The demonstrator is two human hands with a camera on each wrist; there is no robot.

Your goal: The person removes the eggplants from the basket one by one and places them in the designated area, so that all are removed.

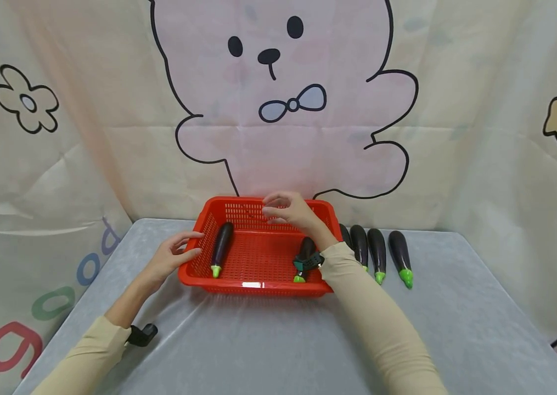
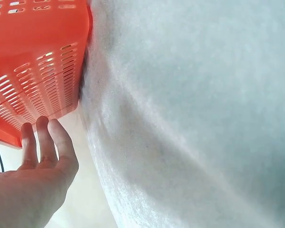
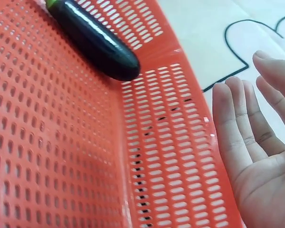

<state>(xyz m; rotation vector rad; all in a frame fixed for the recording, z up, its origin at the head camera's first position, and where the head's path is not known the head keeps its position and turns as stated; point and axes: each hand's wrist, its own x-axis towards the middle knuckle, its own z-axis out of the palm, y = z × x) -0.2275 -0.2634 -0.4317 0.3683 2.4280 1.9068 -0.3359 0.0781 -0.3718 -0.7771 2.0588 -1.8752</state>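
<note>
1. Left hand (image 1: pixel 172 255) at the left rim of the red basket (image 1: pixel 278 286); fingers apart, slightly bent, gripping nothing; placed there probably to steady the basket, though whether fingertips touch the wall, can't tell
2. Left eggplant (image 1: pixel 222 249) inside the basket, along its left wall, green end to the near side; likely set tight to the side so space stays for more
3. Basket floor bare between the 2 eggplants inside; basket sits on the grey table (image 1: pixel 258 345), likely central so each hand reaches it
4. Right hand (image 1: pixel 290 211) at the basket's far rim, fingers and thumb well apart, holding nothing; wide spread would suit letting go or picking up, can't tell which
5. Right eggplant (image 1: pixel 308 245) inside the basket near its right wall, green end near side, partly hidden by the dark wrist strap (image 1: pixel 309 261)
6. 4 eggplants (image 1: pixel 377 253) outside, right of the basket, roughly in a row, green ends near side where visible; lined up probably for easy grabbing; sleeve (image 1: pixel 377 318) partly blocks the view
</note>
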